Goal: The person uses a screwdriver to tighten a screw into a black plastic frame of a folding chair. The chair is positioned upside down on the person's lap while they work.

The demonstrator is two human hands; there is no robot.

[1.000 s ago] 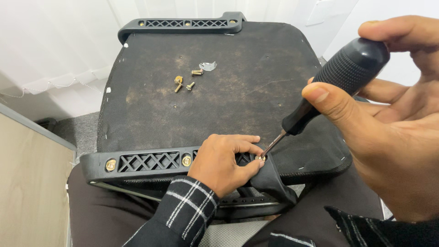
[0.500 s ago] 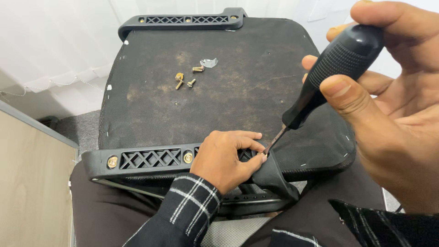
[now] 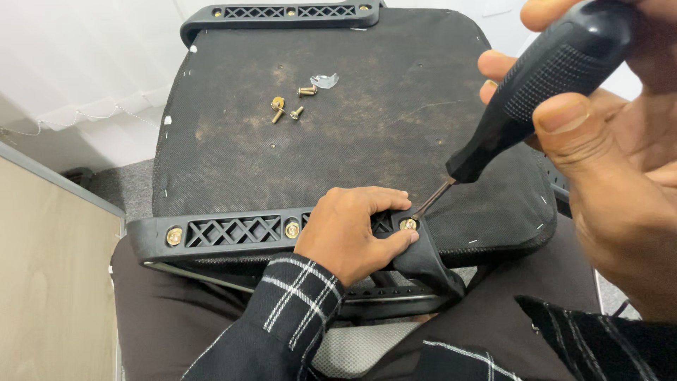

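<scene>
Screwdriver (image 3: 522, 99), gripped in the right hand (image 3: 620, 141), may slip off the brass screw (image 3: 408, 224) and stab the left hand (image 3: 349, 229) pressing the black bracket (image 3: 233, 231).

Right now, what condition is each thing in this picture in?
Screwdriver: gripped by the right hand, tip set on a bolt.
Bolt under the tip: seated in the near bracket.
Near bracket: pressed down by the left hand; two more bolts in it.
Loose bolts: lying free on the seat underside.
Far bracket: lying along the far edge.
</scene>
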